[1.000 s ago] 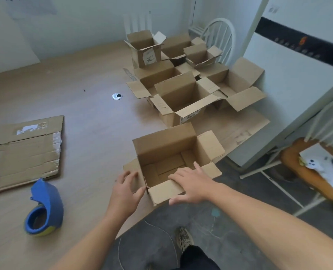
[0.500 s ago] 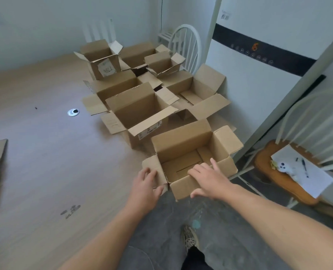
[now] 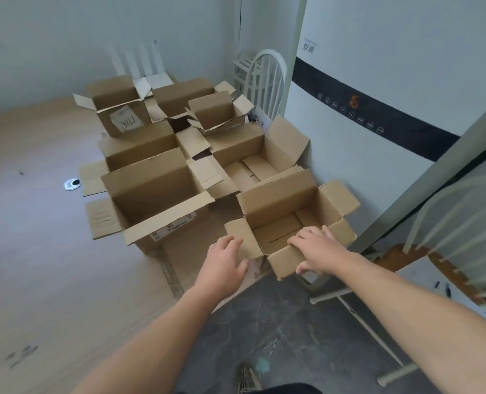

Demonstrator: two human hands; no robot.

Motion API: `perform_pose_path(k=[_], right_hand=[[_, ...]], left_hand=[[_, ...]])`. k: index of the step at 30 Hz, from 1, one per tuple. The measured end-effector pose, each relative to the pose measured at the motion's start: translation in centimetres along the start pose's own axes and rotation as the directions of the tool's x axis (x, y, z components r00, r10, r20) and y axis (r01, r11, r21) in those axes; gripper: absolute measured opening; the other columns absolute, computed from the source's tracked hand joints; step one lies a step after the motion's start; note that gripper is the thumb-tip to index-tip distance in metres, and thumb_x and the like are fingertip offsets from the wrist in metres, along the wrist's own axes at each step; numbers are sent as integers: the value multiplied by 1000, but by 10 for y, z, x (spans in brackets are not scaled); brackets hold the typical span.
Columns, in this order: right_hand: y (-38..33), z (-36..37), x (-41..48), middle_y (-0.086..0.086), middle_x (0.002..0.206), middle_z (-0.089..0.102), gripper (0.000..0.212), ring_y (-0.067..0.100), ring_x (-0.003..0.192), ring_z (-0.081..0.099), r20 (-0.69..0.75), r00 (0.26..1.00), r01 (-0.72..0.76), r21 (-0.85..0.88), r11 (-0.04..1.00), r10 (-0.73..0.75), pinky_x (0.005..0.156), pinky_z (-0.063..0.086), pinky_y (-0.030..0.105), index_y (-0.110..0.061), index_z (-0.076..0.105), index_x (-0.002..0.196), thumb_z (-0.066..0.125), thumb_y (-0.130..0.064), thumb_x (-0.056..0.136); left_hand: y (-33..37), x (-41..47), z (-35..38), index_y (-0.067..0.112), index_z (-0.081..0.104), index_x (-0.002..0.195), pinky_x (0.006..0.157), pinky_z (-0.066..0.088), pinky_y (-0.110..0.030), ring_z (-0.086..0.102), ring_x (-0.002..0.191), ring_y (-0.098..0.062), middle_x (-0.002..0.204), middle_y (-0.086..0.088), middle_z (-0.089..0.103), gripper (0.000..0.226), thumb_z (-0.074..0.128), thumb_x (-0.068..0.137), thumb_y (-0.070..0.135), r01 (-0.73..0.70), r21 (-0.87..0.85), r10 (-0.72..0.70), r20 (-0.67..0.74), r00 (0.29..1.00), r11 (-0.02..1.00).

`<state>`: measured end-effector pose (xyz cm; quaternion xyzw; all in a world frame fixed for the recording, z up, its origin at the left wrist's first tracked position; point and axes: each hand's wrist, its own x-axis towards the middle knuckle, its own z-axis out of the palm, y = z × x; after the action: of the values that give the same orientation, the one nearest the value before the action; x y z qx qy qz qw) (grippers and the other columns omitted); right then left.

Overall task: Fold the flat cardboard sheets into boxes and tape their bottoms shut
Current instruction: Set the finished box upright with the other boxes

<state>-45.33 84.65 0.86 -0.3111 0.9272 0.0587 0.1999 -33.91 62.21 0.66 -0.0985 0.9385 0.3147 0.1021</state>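
Note:
A small open-topped cardboard box [image 3: 276,196] stands at the table's near right corner, flaps spread, its bottom flaps folded flat inside. My right hand [image 3: 320,251] grips the near wall, fingers hooked over the rim into the box and thumb on the outside. My left hand [image 3: 224,261] presses against the box's left flap and side. Just behind it stand several other folded boxes, among them a large one [image 3: 151,191] and one with a white label [image 3: 119,112]. No tape dispenser or flat sheets are in view.
A tall white appliance [image 3: 378,155] stands close to the right of the held box. White chairs stand behind the boxes [image 3: 267,78] and at the right [image 3: 463,223]. The wooden table [image 3: 37,251] has a metal grommet [image 3: 72,184]; dark floor lies below me.
The box has slid to the right along the table edge with both hands on it, ending near the other boxes. My view swung right; the blue tape dispenser and flat sheets left the frame.

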Motion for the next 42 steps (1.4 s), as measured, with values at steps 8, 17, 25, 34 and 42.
perform_pose_path(k=[8,17,25,34,42], right_hand=[[30,-7,10,-9,143,41,72,16,137,30,-3,1000,15,29,999,-15,105,38,41,-32,39,142,73,-51,81],[50,-13,2,-8,150,34,71,18,140,26,22,995,-99,51,994,98,106,39,46,-33,33,147,70,-42,87],[40,-24,-11,-5,164,9,76,22,152,0,70,992,-113,67,991,109,116,21,53,-38,13,155,54,-17,95],[-12,-39,-27,3,140,48,43,26,125,45,-178,980,-83,38,996,89,101,41,46,-25,42,141,38,-37,100],[-132,-47,-16,5,121,57,38,26,109,53,-355,934,41,-15,999,-43,92,43,42,-19,55,122,35,-44,101]], left_hand=[[17,24,4,19,39,150,118,26,-33,29,142,-21,154,0,34,53,51,100,32,-20,21,20,-8,1000,1000],[30,25,13,22,38,150,122,22,-35,21,147,-16,159,3,26,55,51,98,36,-86,29,85,24,996,996],[30,15,11,23,39,149,118,28,-33,30,141,-14,153,5,35,51,50,101,34,-99,39,101,-53,993,994],[5,-5,-10,24,44,145,108,40,-33,43,134,-16,147,4,44,46,46,100,33,-68,106,81,-121,989,992],[-63,-60,-65,25,47,137,101,38,-38,48,122,-22,138,2,50,43,44,96,37,33,385,48,-201,978,922]])
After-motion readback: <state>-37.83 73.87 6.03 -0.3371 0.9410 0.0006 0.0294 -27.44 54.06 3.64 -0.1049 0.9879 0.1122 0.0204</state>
